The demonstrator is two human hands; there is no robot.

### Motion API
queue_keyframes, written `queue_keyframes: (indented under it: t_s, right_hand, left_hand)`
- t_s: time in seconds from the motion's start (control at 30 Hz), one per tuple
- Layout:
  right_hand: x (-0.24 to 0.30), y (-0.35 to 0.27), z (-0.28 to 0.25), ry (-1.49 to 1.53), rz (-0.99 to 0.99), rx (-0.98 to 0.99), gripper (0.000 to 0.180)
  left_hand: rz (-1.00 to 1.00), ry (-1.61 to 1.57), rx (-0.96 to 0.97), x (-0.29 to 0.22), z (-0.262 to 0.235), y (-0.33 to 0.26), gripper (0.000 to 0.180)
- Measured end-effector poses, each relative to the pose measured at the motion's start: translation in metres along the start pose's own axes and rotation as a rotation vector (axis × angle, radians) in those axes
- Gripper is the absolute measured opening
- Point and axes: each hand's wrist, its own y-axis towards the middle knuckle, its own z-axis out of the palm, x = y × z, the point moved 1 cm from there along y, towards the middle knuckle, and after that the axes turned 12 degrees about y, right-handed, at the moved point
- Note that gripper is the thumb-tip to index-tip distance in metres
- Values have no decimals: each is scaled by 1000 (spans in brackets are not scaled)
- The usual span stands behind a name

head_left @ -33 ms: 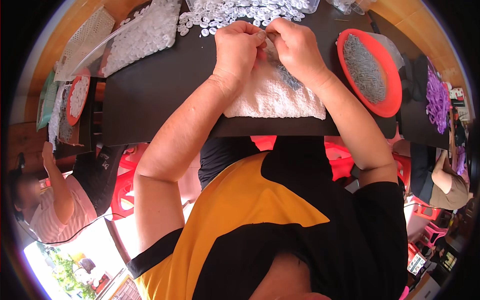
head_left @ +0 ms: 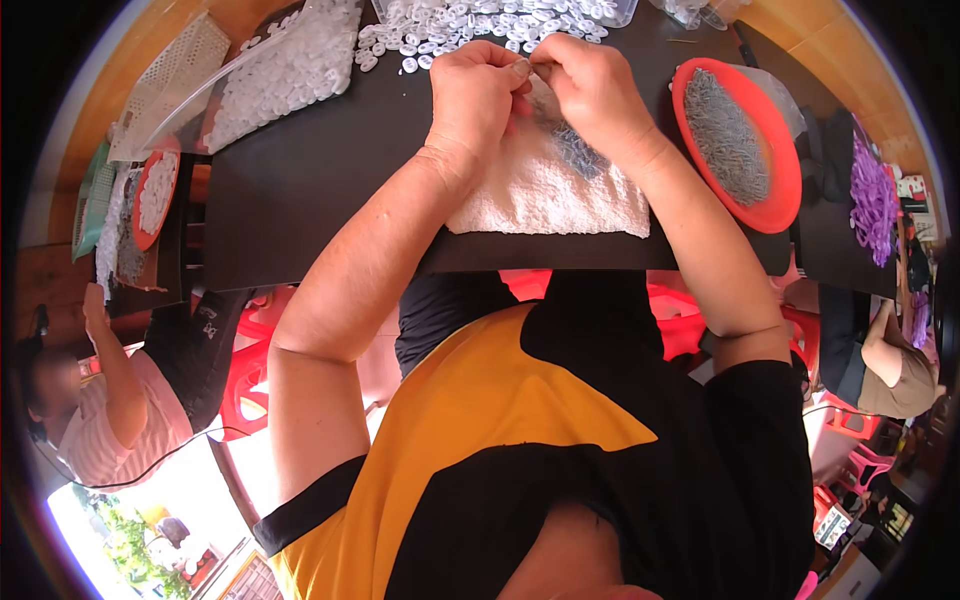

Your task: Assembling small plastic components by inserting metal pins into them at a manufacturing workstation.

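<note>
A small pale part, too small to identify further, is being pinched between the fingertips of both my hands, above the far edge of the white towel. My left hand is curling closed, with thumb and forefinger pressing on the part from the left. My right hand is closing in the same way from the right, and its fingertips are meeting those of my left hand. Both hands are hovering just above the towel, with the wrists close to its surface.

The towel is lying flat on the black table, at its near edge, directly in front of my body. A small heap of grey metal pieces is resting on the towel, just below my right hand.

Beyond my hands, a spread of white plastic rings is covering the far part of the table. To their left, a clear bag of white pieces is lying tilted across the table corner. To my right, an orange-red round tray is sitting near my right forearm and is holding a bed of grey pieces. Further right, a pile of purple pieces is lying on a second dark surface.

At the left edge, another person is sitting beside a smaller red bowl of white pieces.
</note>
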Motion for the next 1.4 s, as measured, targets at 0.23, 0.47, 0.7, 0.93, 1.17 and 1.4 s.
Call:
queue_keyframes:
  t_s: [0.23, 0.47, 0.7, 0.93, 1.17, 1.4]
  right_hand:
    - [10, 15, -53, -215, 121, 227, 13]
    - [14, 9, -41, -446, 90, 524, 13]
    - [9, 9, -39, -239, 233, 424, 9]
    - [-4, 12, -40, 602, 377, 79, 7]
    - [6, 11, -36, 657, 444, -6, 11]
    - [10, 10, -32, 635, 446, -56, 11]
  left_hand:
    - [-80, -101, 38, 0, -6, 6, 10]
    - [-87, -120, 68, -3, -7, 6, 9]
    - [-54, -163, 100, -2, -9, 6, 15]
    - [-7, -222, 145, -9, -5, 0, 13]
    - [8, -202, 160, -9, -3, -1, 13]
    - [16, -229, 131, -9, -3, -2, 13]
